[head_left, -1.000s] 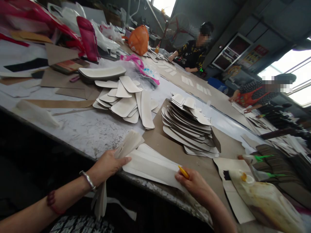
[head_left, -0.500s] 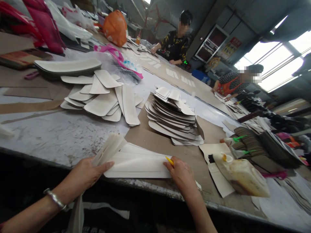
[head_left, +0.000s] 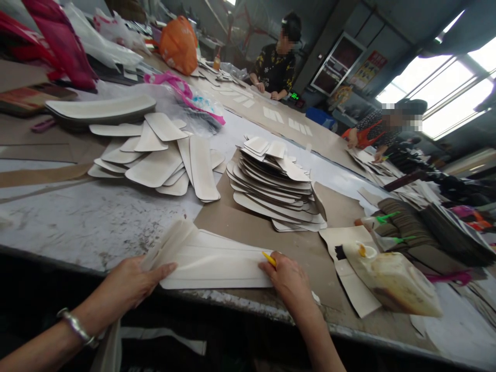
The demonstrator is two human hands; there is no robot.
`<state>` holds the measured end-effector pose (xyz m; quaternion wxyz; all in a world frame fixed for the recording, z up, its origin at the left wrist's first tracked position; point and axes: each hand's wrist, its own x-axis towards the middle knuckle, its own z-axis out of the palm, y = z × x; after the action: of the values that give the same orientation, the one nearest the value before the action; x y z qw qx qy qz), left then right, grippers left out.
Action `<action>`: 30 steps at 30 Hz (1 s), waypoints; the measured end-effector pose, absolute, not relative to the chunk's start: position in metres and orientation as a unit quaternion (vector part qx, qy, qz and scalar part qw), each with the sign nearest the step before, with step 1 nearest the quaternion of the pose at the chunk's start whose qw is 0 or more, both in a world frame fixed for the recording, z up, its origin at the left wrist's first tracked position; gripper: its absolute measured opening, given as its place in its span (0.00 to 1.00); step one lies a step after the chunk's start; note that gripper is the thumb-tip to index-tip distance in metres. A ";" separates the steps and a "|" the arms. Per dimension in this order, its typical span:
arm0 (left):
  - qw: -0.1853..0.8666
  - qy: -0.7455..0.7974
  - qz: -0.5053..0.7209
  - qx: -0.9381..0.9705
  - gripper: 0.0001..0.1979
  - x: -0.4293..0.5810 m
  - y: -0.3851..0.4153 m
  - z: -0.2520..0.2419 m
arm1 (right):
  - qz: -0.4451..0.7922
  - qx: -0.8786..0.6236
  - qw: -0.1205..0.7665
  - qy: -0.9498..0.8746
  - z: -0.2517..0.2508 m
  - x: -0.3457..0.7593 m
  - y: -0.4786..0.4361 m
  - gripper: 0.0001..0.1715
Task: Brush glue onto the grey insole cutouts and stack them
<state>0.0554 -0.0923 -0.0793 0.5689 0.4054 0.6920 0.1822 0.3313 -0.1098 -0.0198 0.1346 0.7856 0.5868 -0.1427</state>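
Note:
At the table's front edge lies a fan of overlapping pale, long flat pieces [head_left: 220, 266]. My left hand [head_left: 134, 281] is closed around a bundle of thin cream strips [head_left: 174, 240], its thumb resting at the left end of the top piece. Some strip ends hang below that hand. My right hand [head_left: 289, 279] grips a slim tool with a yellow pointed tip [head_left: 269, 259]; the rest of it is hidden in the palm. Its fingers touch the right end of the pale pieces.
Behind are a curved stack [head_left: 271, 191] and a loose pile of pale pieces [head_left: 158, 160]. A stained plastic jug [head_left: 399, 279] lies at right, near green-tipped bottles [head_left: 395, 240]. Two people [head_left: 277, 62] work along the table's far side. An orange bag [head_left: 178, 46] stands behind.
The view has shifted slightly. Both hands keep their grips in nearly the same places over the pale pieces. The co-workers' hands have moved a little.

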 end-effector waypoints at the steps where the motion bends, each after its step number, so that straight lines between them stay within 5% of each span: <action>1: 0.568 0.692 0.181 0.406 0.26 0.056 -0.092 -0.079 | -0.144 0.786 0.133 0.586 -0.020 0.332 -0.110 0.13; 30: 0.588 0.669 0.212 0.402 0.28 0.053 -0.091 -0.083 | -0.100 0.841 0.069 0.527 -0.010 0.361 -0.140 0.17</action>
<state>0.0530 -0.0913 -0.0834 0.5882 0.4020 0.6688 0.2124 0.3611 -0.1402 -0.0100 0.0688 0.8409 0.5274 -0.1001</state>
